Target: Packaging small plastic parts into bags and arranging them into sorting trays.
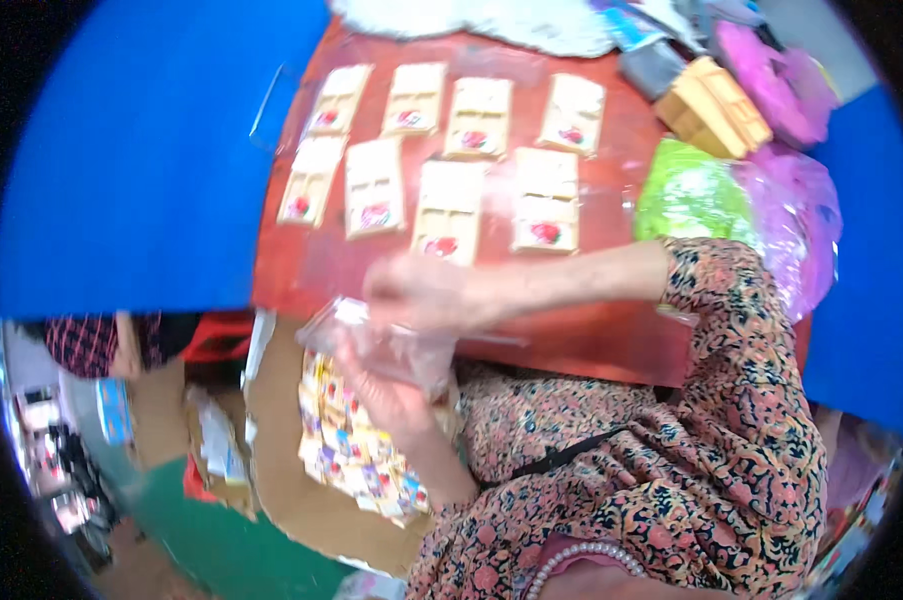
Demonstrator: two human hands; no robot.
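My right hand (421, 290) reaches in from the right in a patterned sleeve and pinches the top of a clear plastic bag (376, 345). Just below it, my left hand (389, 395) grips the same bag from underneath. The bag hangs at the near edge of a red-brown table (571, 335); what is inside it is too blurred to tell. Beyond my hands, several flat cream wooden pieces (449, 210) with a red mark at one end lie in two rows on the table.
A stack of colourful printed cards (356, 455) lies on brown cardboard (291, 490) below my hands. A green bag (691, 195), pink bags (786, 90) and a pile of wooden blocks (713, 108) sit at the table's right end. A blue surface (141, 150) lies to the left.
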